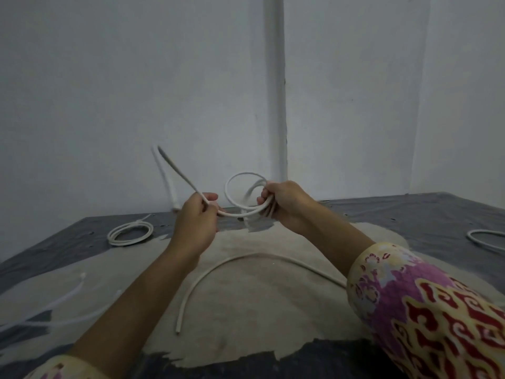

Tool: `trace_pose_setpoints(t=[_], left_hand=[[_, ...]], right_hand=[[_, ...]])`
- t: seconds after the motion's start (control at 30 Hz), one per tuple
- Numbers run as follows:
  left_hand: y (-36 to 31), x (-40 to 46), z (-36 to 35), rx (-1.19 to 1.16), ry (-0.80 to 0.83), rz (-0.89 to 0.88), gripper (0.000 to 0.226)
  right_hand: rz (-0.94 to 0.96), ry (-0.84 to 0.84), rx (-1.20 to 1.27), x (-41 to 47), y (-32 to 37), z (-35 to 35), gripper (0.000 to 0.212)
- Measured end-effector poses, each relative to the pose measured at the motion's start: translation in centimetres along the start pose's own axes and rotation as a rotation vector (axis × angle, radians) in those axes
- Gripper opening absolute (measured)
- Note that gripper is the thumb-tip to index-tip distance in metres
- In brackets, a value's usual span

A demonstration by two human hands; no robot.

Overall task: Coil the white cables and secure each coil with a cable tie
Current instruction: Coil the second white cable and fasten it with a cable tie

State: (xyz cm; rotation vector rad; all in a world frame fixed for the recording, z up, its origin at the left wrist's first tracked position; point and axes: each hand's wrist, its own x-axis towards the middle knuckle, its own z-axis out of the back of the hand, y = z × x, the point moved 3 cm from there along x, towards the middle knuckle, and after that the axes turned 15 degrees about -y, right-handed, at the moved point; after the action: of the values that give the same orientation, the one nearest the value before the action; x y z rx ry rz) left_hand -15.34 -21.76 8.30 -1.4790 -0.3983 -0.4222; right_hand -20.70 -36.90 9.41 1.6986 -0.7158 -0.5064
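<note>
Up above the grey, worn table surface [82, 242], both hands work one thin white round cable [240, 213]. The right hand [284, 206] has its fingers curled round a few small loops of it, while the left hand [195, 218] pinches the free length, whose blurred tail rises up and leftward. A finished white coil [130, 233] lies far left; another loose white cable [246, 269] curves on the table below the hands.
</note>
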Motion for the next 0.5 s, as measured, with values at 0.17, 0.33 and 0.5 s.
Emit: trace_pose_setpoints(t=[0.17,0.33,0.5], left_hand=[[-0.3,0.7,1.6,0.303,0.041,-0.263,0.031],[0.2,0.5,1.6,0.529,0.056,-0.582,0.033],[0.4,0.2,0.4,0.965,0.051,-0.792,0.056]], right_hand=[[-0.204,0.268,-0.052,-0.3,-1.2,0.0,0.034],[-0.312,0.342,-0.002,-0.9,-1.8,-0.3,0.035],[-0.366,0.486,0.022,-1.5,-3.2,-1.4,0.04]])
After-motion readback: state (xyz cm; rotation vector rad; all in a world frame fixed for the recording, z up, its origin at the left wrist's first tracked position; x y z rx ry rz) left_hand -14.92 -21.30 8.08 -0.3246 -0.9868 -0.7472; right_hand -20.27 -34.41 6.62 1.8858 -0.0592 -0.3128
